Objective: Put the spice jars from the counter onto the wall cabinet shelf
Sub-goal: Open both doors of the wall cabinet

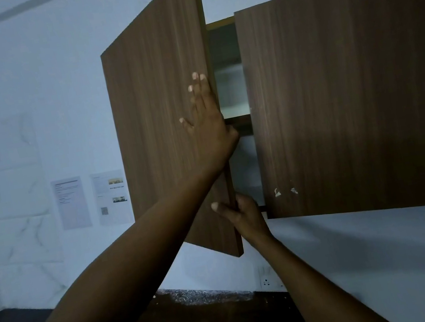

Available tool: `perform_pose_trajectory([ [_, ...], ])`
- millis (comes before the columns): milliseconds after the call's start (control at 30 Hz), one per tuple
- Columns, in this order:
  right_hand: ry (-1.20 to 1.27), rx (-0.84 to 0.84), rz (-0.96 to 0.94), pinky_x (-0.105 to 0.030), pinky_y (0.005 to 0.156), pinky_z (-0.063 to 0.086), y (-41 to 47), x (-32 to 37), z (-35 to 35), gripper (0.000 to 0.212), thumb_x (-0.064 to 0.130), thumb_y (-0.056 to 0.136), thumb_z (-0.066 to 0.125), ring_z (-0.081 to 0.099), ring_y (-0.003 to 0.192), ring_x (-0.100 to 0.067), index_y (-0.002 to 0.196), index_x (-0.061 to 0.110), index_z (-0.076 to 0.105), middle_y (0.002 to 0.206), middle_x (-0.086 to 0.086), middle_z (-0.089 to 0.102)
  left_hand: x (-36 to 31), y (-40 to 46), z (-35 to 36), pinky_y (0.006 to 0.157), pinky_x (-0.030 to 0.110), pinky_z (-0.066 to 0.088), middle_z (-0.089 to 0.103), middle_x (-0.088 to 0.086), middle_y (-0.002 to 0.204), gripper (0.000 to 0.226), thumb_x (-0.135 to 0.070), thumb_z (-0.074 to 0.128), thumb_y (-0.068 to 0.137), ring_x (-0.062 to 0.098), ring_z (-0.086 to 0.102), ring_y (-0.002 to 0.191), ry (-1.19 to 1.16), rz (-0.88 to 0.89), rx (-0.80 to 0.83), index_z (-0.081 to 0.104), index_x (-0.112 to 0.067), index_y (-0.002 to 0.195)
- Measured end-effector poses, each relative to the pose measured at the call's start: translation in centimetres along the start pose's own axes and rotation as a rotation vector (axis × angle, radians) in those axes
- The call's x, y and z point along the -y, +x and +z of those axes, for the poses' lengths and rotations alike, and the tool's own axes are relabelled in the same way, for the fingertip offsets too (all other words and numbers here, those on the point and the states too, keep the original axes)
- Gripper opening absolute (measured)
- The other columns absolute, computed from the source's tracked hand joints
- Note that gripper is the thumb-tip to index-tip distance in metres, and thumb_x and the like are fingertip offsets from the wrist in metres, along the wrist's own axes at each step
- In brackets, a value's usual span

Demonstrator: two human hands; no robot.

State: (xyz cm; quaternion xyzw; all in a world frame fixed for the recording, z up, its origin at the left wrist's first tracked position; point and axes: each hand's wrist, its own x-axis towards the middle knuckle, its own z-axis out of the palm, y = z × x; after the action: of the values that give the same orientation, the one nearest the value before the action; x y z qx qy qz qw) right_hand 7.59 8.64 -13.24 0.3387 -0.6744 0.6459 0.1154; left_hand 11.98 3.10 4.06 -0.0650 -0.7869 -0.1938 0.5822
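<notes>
The wall cabinet's left door (164,118), dark wood grain, stands partly swung out toward me. My left hand (210,130) lies on its outer face by the free edge, fingers spread and the thumb hooked behind the edge. My right hand (244,216) pinches the same edge lower down, thumb in front and fingers behind. Through the gap I see a shelf board (236,119) with something pale and blurred (231,86) above it. No spice jars are in view.
The right cabinet door (350,96) is closed. Below lies a dark speckled counter (204,312) with a wall socket (266,281) behind it. Two printed sheets (90,200) hang on the tiled wall at the left.
</notes>
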Motion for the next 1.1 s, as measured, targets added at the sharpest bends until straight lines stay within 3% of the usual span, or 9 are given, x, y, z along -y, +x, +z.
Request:
perform_pose_trajectory([
  [167, -0.127, 0.000, -0.258, -0.026, 0.057, 0.043, 0.0, 5.2, 3.0, 0.029, 0.037, 0.086, 0.071, 0.052, 0.057, -0.009, 0.077, 0.015, 0.055, 0.058, 0.004, 0.048, 0.9, -1.6, -6.2, 0.129, 0.055, 0.022, 0.001, 0.008, 0.175, 0.097, 0.002, 0.057, 0.086, 0.028, 0.005, 0.163, -0.042, 0.051, -0.047, 0.001, -0.005, 0.165],
  [233, -0.079, 0.035, -0.267, -0.021, 0.054, 0.037, -1.2, 6.4, 6.1, 0.022, 0.026, 0.083, 0.070, 0.047, 0.056, -0.007, 0.090, 0.019, 0.050, 0.061, 0.013, 0.043, 1.6, -2.3, -9.1, 0.127, 0.037, 0.033, 0.012, 0.011, 0.173, 0.095, 0.000, 0.058, 0.086, 0.030, 0.020, 0.160, -0.012, 0.068, -0.098, 0.006, -0.003, 0.165],
  [300, 0.029, 0.066, -0.280, -0.022, 0.053, 0.039, -2.6, 7.9, 9.8, 0.046, 0.020, 0.076, 0.065, 0.054, 0.063, -0.007, 0.115, 0.023, 0.040, 0.077, 0.018, 0.052, 2.9, -2.6, -12.2, 0.101, 0.023, 0.052, 0.036, 0.012, 0.163, 0.094, 0.000, 0.060, 0.082, 0.032, 0.053, 0.138, 0.007, 0.031, -0.139, 0.013, -0.007, 0.164],
  [367, 0.060, 0.126, -0.312, -0.028, 0.066, 0.052, -3.6, 9.6, 13.6, 0.082, 0.014, 0.075, 0.060, 0.067, 0.092, -0.012, 0.146, 0.033, 0.024, 0.121, 0.010, 0.062, 4.7, -2.9, -15.4, 0.070, 0.017, 0.052, 0.062, 0.009, 0.132, 0.085, 0.000, 0.060, 0.081, 0.026, 0.067, 0.095, 0.003, -0.025, -0.187, 0.026, -0.010, 0.158],
  [433, 0.033, 0.211, -0.327, -0.040, 0.100, 0.054, -4.5, 11.2, 17.6, 0.103, 0.011, 0.079, 0.058, 0.052, 0.138, -0.024, 0.162, 0.035, 0.001, 0.163, 0.000, 0.034, 6.9, -3.1, -18.9, 0.060, 0.016, 0.050, 0.067, 0.005, 0.111, 0.071, -0.004, 0.062, 0.081, 0.018, 0.065, 0.080, 0.021, -0.096, -0.222, 0.039, -0.010, 0.148],
  [533, -0.109, 0.183, -0.400, -0.045, 0.130, 0.016, -5.4, 13.0, 23.5, 0.107, 0.016, 0.085, 0.057, -0.007, 0.161, -0.015, 0.163, 0.024, -0.015, 0.172, 0.005, -0.014, 10.7, -3.3, -23.5, 0.057, 0.011, 0.052, 0.063, -0.004, 0.105, 0.051, -0.010, 0.068, 0.083, 0.004, 0.062, 0.077, 0.094, -0.193, -0.264, 0.050, -0.010, 0.131],
  [633, -0.231, 0.102, -0.398, -0.049, 0.131, 0.007, -6.1, 14.4, 29.4, 0.110, 0.021, 0.085, 0.057, -0.018, 0.160, -0.023, 0.161, 0.018, -0.022, 0.170, -0.006, -0.024, 14.4, -3.7, -27.4, 0.057, -0.001, 0.049, 0.061, -0.009, 0.112, 0.045, -0.016, 0.072, 0.087, -0.003, 0.062, 0.085, 0.092, -0.269, -0.270, 0.051, -0.011, 0.126],
  [900, -0.464, -0.023, -0.312, -0.061, 0.121, 0.026, -5.7, 16.1, 40.2, 0.107, 0.032, 0.086, 0.062, 0.004, 0.158, -0.045, 0.163, 0.006, -0.007, 0.168, -0.030, -0.008, 22.2, -3.8, -33.8, 0.092, 0.043, 0.063, 0.072, -0.004, 0.117, 0.041, -0.025, 0.075, 0.083, 0.016, 0.072, 0.104, 0.018, -0.426, -0.294, 0.059, -0.018, 0.120],
  [1100, -0.497, -0.068, -0.252, -0.064, 0.117, 0.025, -4.9, 16.1, 44.0, 0.100, 0.031, 0.087, 0.057, 0.005, 0.158, -0.047, 0.164, 0.007, -0.003, 0.167, -0.031, -0.006, 25.7, -3.4, -35.5, 0.096, 0.050, 0.062, 0.074, -0.004, 0.119, 0.048, -0.023, 0.077, 0.078, 0.020, 0.074, 0.108, -0.088, -0.466, -0.280, 0.062, -0.018, 0.123],
])
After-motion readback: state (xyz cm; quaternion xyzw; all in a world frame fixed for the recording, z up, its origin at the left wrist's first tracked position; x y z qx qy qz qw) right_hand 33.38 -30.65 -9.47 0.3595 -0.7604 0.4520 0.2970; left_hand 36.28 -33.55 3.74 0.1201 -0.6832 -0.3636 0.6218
